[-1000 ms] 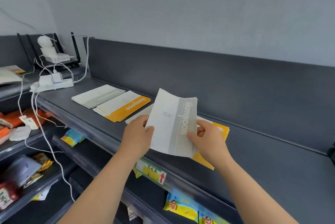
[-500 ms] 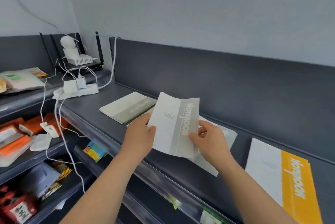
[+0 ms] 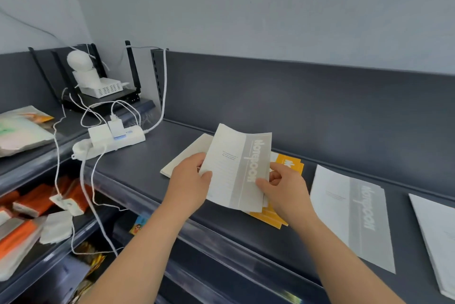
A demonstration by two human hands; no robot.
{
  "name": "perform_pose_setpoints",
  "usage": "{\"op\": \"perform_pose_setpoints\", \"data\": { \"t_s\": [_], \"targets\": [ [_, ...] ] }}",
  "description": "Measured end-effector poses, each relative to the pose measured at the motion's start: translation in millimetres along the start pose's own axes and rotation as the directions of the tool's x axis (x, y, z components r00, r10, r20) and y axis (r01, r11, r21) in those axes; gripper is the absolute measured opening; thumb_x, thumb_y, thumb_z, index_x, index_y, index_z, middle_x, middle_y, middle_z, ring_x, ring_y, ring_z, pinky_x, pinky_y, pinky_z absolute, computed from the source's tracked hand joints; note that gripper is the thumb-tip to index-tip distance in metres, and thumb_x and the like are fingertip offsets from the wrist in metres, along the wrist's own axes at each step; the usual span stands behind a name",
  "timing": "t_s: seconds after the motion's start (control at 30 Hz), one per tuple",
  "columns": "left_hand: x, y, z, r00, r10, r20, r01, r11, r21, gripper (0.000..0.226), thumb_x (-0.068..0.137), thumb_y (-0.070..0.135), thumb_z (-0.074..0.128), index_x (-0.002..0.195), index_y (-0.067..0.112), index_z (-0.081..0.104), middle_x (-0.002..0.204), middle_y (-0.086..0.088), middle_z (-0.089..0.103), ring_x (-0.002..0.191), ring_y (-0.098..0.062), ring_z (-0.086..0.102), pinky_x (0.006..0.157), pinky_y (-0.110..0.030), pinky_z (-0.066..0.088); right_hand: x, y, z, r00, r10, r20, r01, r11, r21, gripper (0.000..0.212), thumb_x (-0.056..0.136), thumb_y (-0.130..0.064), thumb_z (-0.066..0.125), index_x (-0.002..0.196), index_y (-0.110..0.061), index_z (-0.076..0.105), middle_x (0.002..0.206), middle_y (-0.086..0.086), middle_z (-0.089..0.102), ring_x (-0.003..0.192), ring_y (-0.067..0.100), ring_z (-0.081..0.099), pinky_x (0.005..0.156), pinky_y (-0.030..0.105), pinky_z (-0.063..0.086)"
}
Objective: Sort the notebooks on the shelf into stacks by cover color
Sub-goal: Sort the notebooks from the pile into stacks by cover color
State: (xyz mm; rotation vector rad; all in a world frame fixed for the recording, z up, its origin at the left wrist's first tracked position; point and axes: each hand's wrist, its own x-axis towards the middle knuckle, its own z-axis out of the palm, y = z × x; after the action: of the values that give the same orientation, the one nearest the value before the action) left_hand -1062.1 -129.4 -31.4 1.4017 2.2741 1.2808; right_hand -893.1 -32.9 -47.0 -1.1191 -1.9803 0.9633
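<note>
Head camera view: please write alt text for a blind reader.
The left hand and right hand hold a grey notebook above a dark shelf, over yellow notebooks. A second grey notebook lies flat to the right; a white power strip sits at the left.

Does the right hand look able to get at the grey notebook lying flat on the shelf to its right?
Likely yes, once freed: the right hand pinches the held notebook, but only open shelf lies between it and the flat notebook.
</note>
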Motion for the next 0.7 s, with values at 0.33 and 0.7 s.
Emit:
{"op": "perform_pose_setpoints", "data": {
  "t_s": [0.33,0.7],
  "targets": [
    [45.7,-40.1,-17.7,0.997,-0.024,-0.079,0.026,1.000,0.014,0.036,0.084,-0.002,0.043,0.095,0.024,0.066,0.089,0.010,0.067,0.084,-0.014,0.062,0.062,-0.020,0.043,43.0,-18.5,48.0,1.000,-0.018,-0.001,0.018,0.996,-0.088,0.022,0.086,-0.028,0.062,0.108,-0.024,0.063,0.080,-0.010,0.063,0.074,0.009,0.061,0.063,0.029,0.052],
    [77.8,-84.6,-21.6,0.997,-0.064,-0.038,0.066,0.997,0.044,0.033,0.083,-0.003,0.040,0.091,0.019,0.063,0.087,0.005,0.063,0.079,-0.016,0.054,0.062,-0.024,0.043,63.5,-21.3,91.2,0.998,0.055,0.035,-0.044,0.961,-0.272,0.024,0.083,-0.029,0.061,0.066,-0.021,0.047,0.062,-0.006,0.054,0.061,0.014,0.053,0.078,0.038,0.049]
  ]
}}
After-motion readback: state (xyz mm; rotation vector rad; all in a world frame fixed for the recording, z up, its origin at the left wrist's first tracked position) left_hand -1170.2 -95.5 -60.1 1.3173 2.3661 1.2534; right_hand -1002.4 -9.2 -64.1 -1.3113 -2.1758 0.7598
